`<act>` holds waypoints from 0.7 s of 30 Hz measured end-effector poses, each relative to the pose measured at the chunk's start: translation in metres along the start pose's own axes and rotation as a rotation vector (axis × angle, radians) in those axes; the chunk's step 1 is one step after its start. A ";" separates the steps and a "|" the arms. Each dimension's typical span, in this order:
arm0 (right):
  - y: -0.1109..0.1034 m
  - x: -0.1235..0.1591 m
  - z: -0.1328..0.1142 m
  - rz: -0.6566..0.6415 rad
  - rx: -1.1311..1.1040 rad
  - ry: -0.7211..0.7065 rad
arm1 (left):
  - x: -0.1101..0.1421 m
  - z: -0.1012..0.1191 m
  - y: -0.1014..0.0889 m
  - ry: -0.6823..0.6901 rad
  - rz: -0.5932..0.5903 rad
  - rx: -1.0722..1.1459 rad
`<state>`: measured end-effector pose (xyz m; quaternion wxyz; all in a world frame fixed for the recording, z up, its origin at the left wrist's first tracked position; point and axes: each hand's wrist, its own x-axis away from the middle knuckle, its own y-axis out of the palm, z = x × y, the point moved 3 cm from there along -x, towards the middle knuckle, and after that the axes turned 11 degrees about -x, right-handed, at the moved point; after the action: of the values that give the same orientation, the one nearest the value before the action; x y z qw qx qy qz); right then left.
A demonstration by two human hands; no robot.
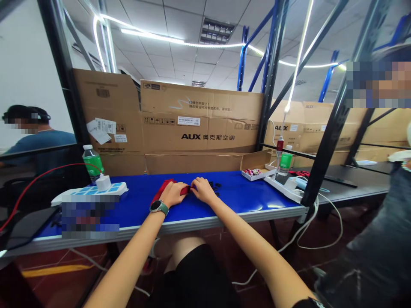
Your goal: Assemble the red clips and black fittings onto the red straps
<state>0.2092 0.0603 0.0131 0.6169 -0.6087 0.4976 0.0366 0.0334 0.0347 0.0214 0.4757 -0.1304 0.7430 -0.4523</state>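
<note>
Black shorts (205, 278) sat closest of all, well below the fingers, and up we went from there: a great wall of cardboard (205, 122) stood beyond the fingertips, and a blue table (239, 201) ran beneath them. Well off to the fingers' left, a power strip (117, 188); well off to their right, an open box (256, 160). Then the hands, and that was where the action was! Left hand (175, 194) lay over the red cloth (161, 191), fingers curled down, apparently grasping it. Right hand (204, 190) faced it, fingers bent, tips at a dark patch (189, 188) by the cloth's right end; whether they actually pinched, I couldn't tell. And the key line: the cloth lay beneath and left of the left fingers, that hand the nearer, its long axis seemingly sideways towards the right fingertips, though much was hidden. Smallest, black bits (215, 185) lay just right of the right fingers.
</note>
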 end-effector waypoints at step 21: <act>-0.004 -0.004 0.012 0.039 -0.230 0.282 | -0.002 0.005 -0.015 -0.032 0.062 0.024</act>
<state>0.2170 0.0712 0.0159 0.4666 -0.6644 0.5835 0.0195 0.0356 0.0251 0.0339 0.5027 -0.1088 0.7337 -0.4440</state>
